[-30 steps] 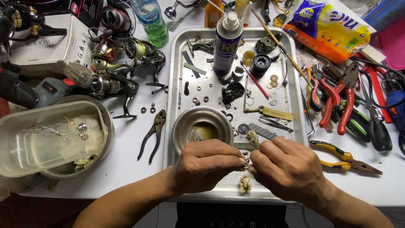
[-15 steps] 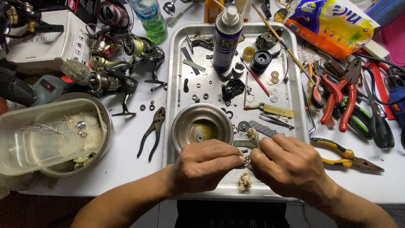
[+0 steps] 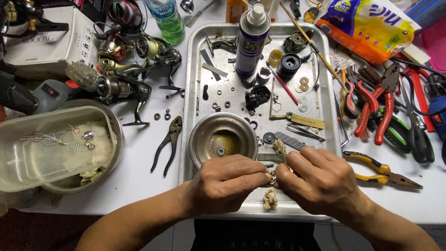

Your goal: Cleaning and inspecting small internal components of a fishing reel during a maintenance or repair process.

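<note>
Both hands are pinched together over the near edge of the metal tray (image 3: 195,93), the left hand (image 3: 227,183) and the right hand (image 3: 323,181) each closed on the same tiny metal part (image 3: 272,179) held between the fingertips; it is too small and too covered for me to say what it is. From where I stand the main worry is that part slipping: it sits right at the near rim of the tray, and if a fingertip gives way it could hop over the edge and off the table towards the person. Just below the hands lies a greasy wad of cloth (image 3: 270,199), and slick fingers would make such a slip likelier. The steel bowl (image 3: 223,139) with a small ring in it sits touching distance from the left knuckles, so a jerk of that hand could knock it and scatter the loose washers (image 3: 303,83) and bearings lying further back on the tray. The tall spray can (image 3: 251,39) stands upright at the far side, well apart, so it looks safe. The black pliers (image 3: 168,144) to the left and yellow-handled pliers (image 3: 381,168) to the right lie clear of both wrists.
</note>
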